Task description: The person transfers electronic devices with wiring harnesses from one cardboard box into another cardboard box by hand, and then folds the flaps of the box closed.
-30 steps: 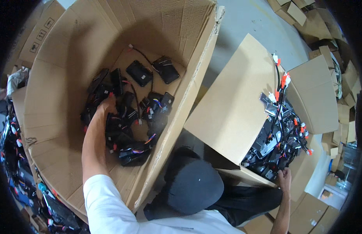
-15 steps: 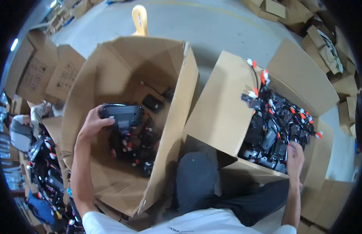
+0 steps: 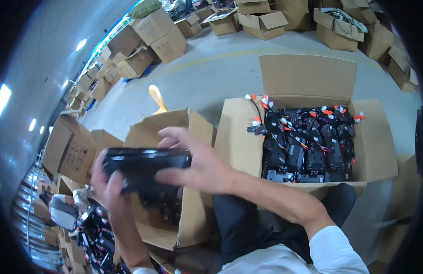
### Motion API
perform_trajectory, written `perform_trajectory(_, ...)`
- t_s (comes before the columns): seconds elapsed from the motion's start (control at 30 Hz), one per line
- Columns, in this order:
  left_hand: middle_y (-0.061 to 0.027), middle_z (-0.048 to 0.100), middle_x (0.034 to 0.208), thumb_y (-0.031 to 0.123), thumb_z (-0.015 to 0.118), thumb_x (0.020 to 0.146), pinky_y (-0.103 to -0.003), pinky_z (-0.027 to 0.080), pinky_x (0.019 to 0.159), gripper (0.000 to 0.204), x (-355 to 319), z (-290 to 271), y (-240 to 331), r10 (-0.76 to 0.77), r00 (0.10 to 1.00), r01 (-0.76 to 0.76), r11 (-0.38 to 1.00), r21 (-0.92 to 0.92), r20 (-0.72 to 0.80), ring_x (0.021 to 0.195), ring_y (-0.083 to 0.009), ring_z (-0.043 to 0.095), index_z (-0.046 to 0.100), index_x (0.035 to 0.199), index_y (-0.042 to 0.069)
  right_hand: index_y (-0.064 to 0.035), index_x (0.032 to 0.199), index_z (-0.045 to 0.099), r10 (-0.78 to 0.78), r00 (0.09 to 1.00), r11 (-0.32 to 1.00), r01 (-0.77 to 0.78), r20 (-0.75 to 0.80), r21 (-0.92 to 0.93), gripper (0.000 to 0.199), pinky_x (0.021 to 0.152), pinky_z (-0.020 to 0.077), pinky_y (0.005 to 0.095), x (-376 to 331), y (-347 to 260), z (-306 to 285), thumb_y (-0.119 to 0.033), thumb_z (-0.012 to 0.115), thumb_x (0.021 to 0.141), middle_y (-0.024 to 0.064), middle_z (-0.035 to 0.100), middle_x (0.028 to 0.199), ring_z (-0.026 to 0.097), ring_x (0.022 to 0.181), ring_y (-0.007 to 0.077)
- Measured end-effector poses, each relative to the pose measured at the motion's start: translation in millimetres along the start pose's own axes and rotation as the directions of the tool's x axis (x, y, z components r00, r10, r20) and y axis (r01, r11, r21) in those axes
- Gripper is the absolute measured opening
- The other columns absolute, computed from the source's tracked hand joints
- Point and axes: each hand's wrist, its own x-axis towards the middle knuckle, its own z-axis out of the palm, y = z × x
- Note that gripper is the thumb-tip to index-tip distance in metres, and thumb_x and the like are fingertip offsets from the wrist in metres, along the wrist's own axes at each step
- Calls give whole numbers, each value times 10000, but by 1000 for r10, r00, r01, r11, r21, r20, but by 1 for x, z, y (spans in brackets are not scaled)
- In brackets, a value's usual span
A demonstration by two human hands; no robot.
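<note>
A flat black electronic unit with a glossy top edge is up in front of me, above the tall carton on the left. My left hand grips its left end, thumb across the face. At the other end is my right hand, its thumb over the lower corner and its fingers raised around the upper edge; motion blurs both hands. Down in the tall carton, partly hidden by my arms, lie more dark wired parts. To the right, an open carton holds several black units set in rows, with cables and red and white plugs.
A yellow curved handle-like piece sticks up behind the tall carton. At lower left is a heap of black wired parts beside a grey seat-like thing. Stacked cartons line the far floor. My knees are between the two cartons.
My right hand has left the right carton and come over to the unit. The unit has been raised from the tall carton. The view has tilted up and turned.
</note>
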Motion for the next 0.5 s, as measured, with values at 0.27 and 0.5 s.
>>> perform_trajectory(0.27, -5, 756, 1104, 255, 850, 1034, -302, 546, 836, 425, -25, 31, -79, -346, 937, 342, 936, 82, 54, 950, -95, 646, 798, 1355, -19, 30, 1415, 731, 157, 983, 987, -153, 93, -55, 750, 1002, 638, 452, -65, 68, -37, -345, 1070, 862, 134, 825, 1145, 791, 1114, 230)
perform_trajectory(0.5, -159, 692, 1602, 315, 794, 1115, -461, 608, 1201, 776, 49, 47, 61, 153, 982, -171, 970, -172, -114, 1386, -279, 725, 520, 1756, -28, 41, 1482, 736, -131, 976, 912, 188, 175, -364, 775, 1003, 640, 409, 9, -101, -35, -299, 1069, 870, 183, 860, 1184, 814, 1080, 217)
